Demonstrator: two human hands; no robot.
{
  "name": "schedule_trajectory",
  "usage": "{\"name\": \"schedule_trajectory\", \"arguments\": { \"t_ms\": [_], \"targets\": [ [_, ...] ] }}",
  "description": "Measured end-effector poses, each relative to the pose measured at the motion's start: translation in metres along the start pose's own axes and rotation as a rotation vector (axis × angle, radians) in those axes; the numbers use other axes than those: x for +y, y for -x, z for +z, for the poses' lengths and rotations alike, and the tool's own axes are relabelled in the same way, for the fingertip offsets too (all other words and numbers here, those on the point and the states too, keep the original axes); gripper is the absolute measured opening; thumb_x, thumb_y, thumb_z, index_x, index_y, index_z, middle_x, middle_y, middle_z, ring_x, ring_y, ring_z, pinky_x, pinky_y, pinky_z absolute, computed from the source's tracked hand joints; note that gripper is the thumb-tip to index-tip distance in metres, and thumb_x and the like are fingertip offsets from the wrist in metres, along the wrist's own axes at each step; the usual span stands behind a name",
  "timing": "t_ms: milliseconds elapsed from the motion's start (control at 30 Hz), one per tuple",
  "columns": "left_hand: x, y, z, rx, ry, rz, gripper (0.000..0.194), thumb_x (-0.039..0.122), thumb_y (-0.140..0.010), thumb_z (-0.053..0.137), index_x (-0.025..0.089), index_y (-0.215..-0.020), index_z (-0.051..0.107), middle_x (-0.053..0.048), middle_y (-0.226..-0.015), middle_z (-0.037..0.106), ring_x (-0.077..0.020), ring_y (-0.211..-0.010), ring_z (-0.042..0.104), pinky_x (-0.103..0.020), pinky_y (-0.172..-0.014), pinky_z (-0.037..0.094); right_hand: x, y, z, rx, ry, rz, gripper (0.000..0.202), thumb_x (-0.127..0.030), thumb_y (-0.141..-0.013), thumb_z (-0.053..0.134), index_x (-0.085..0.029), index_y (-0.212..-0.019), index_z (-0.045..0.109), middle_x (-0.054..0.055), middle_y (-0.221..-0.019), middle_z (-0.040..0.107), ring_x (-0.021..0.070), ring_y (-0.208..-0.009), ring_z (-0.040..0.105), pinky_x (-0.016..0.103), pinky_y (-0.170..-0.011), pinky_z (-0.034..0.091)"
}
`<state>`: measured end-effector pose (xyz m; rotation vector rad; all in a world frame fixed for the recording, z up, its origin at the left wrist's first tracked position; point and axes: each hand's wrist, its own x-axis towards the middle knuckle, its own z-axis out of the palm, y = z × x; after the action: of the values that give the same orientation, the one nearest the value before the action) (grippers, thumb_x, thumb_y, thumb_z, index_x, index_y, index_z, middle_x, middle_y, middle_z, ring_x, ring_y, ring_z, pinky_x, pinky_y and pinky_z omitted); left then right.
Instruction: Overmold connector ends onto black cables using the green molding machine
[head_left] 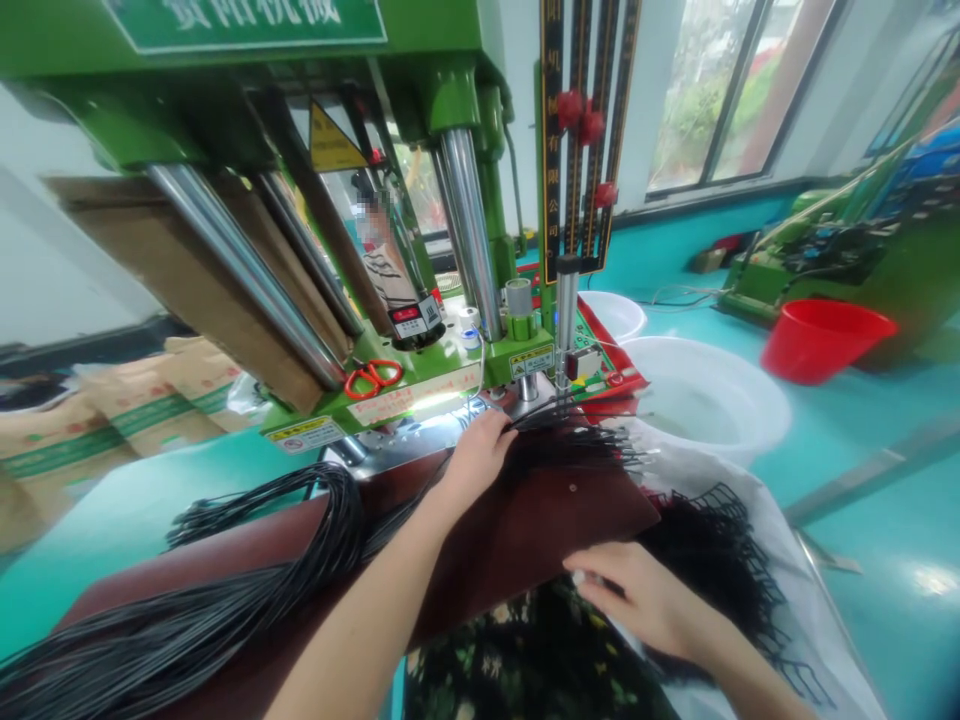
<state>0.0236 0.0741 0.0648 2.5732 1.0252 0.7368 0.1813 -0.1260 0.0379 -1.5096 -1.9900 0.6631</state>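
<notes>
My left hand (pixel 480 455) reaches to the front of the green press machine (pixel 465 95), its fingers closed on a thin black cable near the lit mould area. Beside it, a bundle of black cables (pixel 570 450) with pale bare tips lies on the brown board (pixel 525 545). The long cable bundle (pixel 247 610) runs across the board's left side in a loop. My right hand (pixel 637 595) is lower right, just off the board's edge. Its fingers are curled, with a small whitish spot at the tips that I cannot make out.
Orange-handled scissors (pixel 373 378) lie on the press. To the right, black moulded pieces (pixel 720 560) rest on a white sheet (pixel 817 600). Beyond stand a white tub (pixel 750 410) and a red bucket (pixel 825 340). Paper sacks (pixel 142 400) stand left; another person (pixel 386 260) is behind the press.
</notes>
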Motion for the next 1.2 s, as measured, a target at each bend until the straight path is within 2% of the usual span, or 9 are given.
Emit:
{"name": "schedule_trajectory", "arguments": {
  "t_ms": [100,233,400,600,700,800,933,1067,1200],
  "targets": [
    [0.001,0.009,-0.005,0.066,-0.002,-0.01,0.019,0.025,-0.086,0.038,0.016,-0.091,0.053,-0.007,-0.087,0.058,-0.0193,-0.085,0.053,-0.032,-0.076,0.04,0.001,-0.014,0.002,0.17,0.036,-0.114,0.025,-0.019,-0.087,0.043,-0.02,-0.105,0.061,0.006,-0.102,0.064,0.0166,-0.093,0.058,0.028,-0.085,0.046],
    [0.002,0.015,-0.007,0.026,0.236,-0.131,0.018,0.031,-0.086,0.036,0.018,-0.082,0.049,0.001,-0.065,0.055,-0.0139,-0.062,0.051,-0.026,-0.063,0.039,0.009,-0.056,0.008,0.399,0.206,-0.239,0.032,-0.017,-0.088,0.038,-0.015,-0.117,0.053,0.01,-0.122,0.053,0.0183,-0.116,0.043,0.036,-0.1,0.035],
    [0.006,0.015,-0.015,-0.093,0.588,-0.217,0.024,0.037,-0.084,0.04,0.017,-0.071,0.044,0.006,-0.052,0.042,-0.0073,-0.046,0.038,-0.02,-0.049,0.031,0.031,-0.103,0.025,0.244,0.438,-0.169,0.05,-0.033,-0.086,0.044,-0.012,-0.131,0.039,0.012,-0.135,0.04,0.0234,-0.127,0.029,0.043,-0.104,0.026],
    [0.012,0.033,-0.04,-0.312,0.953,-0.357,0.027,0.042,-0.082,0.044,0.016,-0.074,0.044,0.008,-0.043,0.037,-0.0038,-0.034,0.027,-0.017,-0.036,0.018,0.048,-0.116,0.033,0.088,0.412,-0.089,0.055,-0.041,-0.083,0.047,-0.012,-0.13,0.042,0.012,-0.133,0.042,0.0226,-0.127,0.03,0.042,-0.106,0.018],
    [0.018,0.05,-0.047,-0.336,1.061,-0.42,0.027,0.042,-0.081,0.046,0.016,-0.075,0.043,0.009,-0.042,0.034,-0.0027,-0.034,0.021,-0.016,-0.034,0.015,0.042,-0.115,0.025,0.073,0.147,-0.062,0.061,-0.039,-0.074,0.059,-0.015,-0.127,0.045,0.013,-0.133,0.042,0.025,-0.127,0.029,0.044,-0.106,0.016],
    [0.027,0.07,-0.037,-0.294,0.997,-0.482,0.029,0.045,-0.081,0.045,0.017,-0.075,0.042,0.009,-0.044,0.033,-0.0024,-0.035,0.021,-0.015,-0.035,0.014,0.028,-0.112,0.01,0.179,-0.585,-0.105,0.069,-0.046,-0.067,0.064,-0.021,-0.128,0.042,0.011,-0.131,0.045,0.0262,-0.121,0.038,0.046,-0.1,0.027],
    [0.036,0.103,-0.009,-0.259,0.898,-0.58,0.031,0.048,-0.081,0.043,0.018,-0.077,0.038,0.01,-0.047,0.032,-0.0027,-0.038,0.024,-0.015,-0.036,0.018,-0.001,-0.104,-0.016,0.426,-1.365,-0.107,0.039,-0.041,-0.078,0.057,-0.024,-0.113,0.055,0.007,-0.111,0.061,0.0232,-0.102,0.055,0.043,-0.09,0.039],
    [0.033,0.132,0.007,-0.346,0.822,-0.523,0.03,0.047,-0.084,0.039,0.018,-0.079,0.038,0.008,-0.051,0.039,-0.0038,-0.042,0.031,-0.015,-0.04,0.025,-0.018,-0.092,-0.028,0.42,-1.42,0.091,0.018,-0.032,-0.077,0.061,-0.017,-0.085,0.067,0.006,-0.079,0.068,0.0203,-0.076,0.064,0.039,-0.08,0.045],
    [0.038,0.133,0.003,-0.423,0.851,-0.406,0.029,0.045,-0.085,0.037,0.018,-0.097,0.039,0.004,-0.061,0.051,-0.0045,-0.042,0.038,-0.017,-0.041,0.029,-0.019,-0.084,-0.025,0.429,-1.408,0.082,0.016,-0.031,-0.077,0.061,-0.016,-0.077,0.067,0.005,-0.072,0.068,0.0194,-0.072,0.064,0.036,-0.076,0.047]
  ]
}}
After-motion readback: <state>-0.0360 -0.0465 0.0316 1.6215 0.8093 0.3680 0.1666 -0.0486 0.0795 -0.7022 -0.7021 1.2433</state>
